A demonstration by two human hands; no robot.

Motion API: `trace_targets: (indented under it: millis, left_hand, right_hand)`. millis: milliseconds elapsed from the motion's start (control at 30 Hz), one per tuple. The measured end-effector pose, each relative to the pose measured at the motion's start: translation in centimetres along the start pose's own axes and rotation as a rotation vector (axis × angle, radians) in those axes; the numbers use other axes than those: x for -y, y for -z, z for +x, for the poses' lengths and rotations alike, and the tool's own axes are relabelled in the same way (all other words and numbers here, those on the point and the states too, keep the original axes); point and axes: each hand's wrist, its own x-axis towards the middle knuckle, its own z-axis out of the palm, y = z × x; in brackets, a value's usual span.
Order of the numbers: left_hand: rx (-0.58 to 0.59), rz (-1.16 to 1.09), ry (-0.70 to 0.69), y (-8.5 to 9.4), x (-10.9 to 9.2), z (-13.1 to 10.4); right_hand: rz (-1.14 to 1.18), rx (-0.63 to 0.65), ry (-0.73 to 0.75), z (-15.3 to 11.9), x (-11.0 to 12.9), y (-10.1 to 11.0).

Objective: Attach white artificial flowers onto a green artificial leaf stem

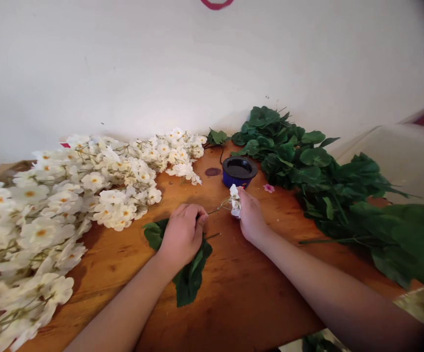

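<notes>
Over the middle of a wooden table point(234, 288), we see two bare hands sharing one white flower sprig point(235, 206). The left hand point(184, 231) pinches its thin stem between thumb and finger, above a green leaf cluster point(190, 281); we cannot tell whether it grips the leaves too. The right hand point(251, 215) has its fingers closed around the blossoms, just in front of a blue pot point(231, 182) with a dark inside. White flowers point(61, 198) heap at left, green foliage point(316, 157) at right. We judge the step to be handling stem and blossoms together; the next move seems to call for a steady pinch.
</notes>
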Motion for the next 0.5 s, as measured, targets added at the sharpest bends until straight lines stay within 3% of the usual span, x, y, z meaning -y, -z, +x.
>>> trace_targets:
  millis: [500]
  left_hand:
    - [-0.033, 0.000, 0.012, 0.10, -0.05, 0.04]
  right_hand:
    - [0.001, -0.032, 0.006, 0.13, -0.03, -0.12]
